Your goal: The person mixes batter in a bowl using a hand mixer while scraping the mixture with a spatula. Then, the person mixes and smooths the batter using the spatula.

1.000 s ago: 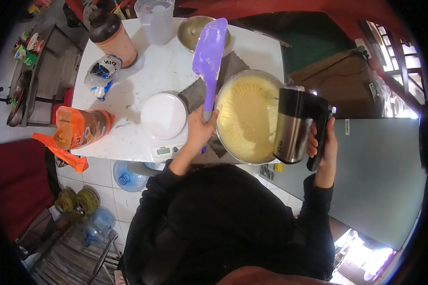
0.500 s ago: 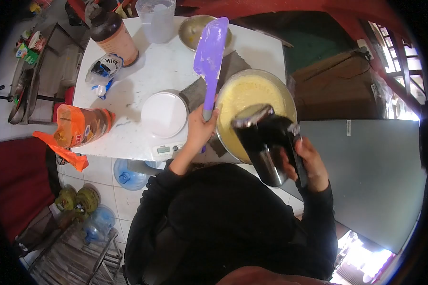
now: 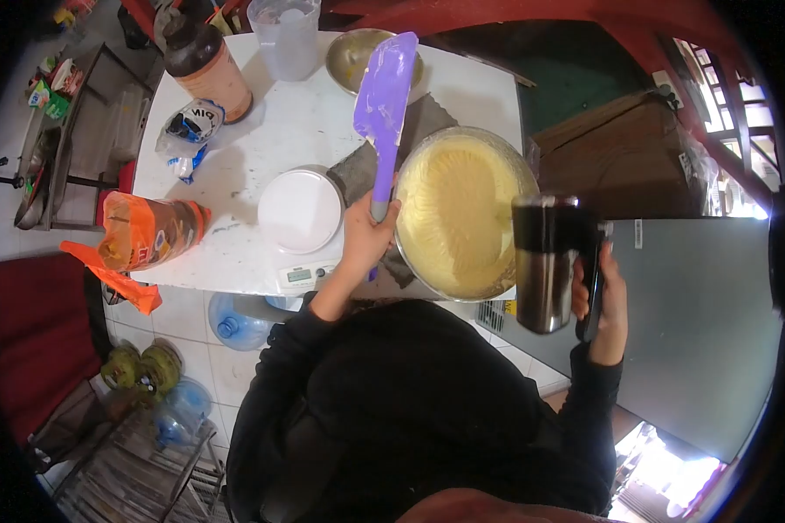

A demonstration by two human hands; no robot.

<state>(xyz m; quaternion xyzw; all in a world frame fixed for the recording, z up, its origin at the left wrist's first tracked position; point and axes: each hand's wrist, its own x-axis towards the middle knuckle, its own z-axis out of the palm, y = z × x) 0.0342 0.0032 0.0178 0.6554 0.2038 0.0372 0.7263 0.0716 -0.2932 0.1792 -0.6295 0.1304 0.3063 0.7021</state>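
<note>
My left hand [image 3: 371, 228] is closed around the grey end of a purple spatula [image 3: 388, 91]. Its broad blade points up and away, smeared with pale batter. To the right of that hand lies a large round bowl [image 3: 403, 218] of pale yellow batter [image 3: 471, 200], its surface ridged. Off the bowl's right side, my right hand [image 3: 609, 301] grips the black handle of a steel and black cup [image 3: 545, 270]. The cup is held nearly upright; its contents are hidden. A grey cloth [image 3: 358, 173] lies partly under the bowl.
On the white table [image 3: 235, 183] are a kitchen scale [image 3: 310, 275] with a round white plate [image 3: 301, 211], an orange bag [image 3: 153, 231], a brown bottle [image 3: 209, 74], a plastic packet [image 3: 192, 126], a clear jug [image 3: 286, 39] and a metal bowl [image 3: 344, 57]. A grey surface [image 3: 680, 322] stands right.
My right hand has moved the cup right, from tilted over the batter to nearly upright beside the bowl. More of the batter shows now. My left hand and the spatula have hardly moved.
</note>
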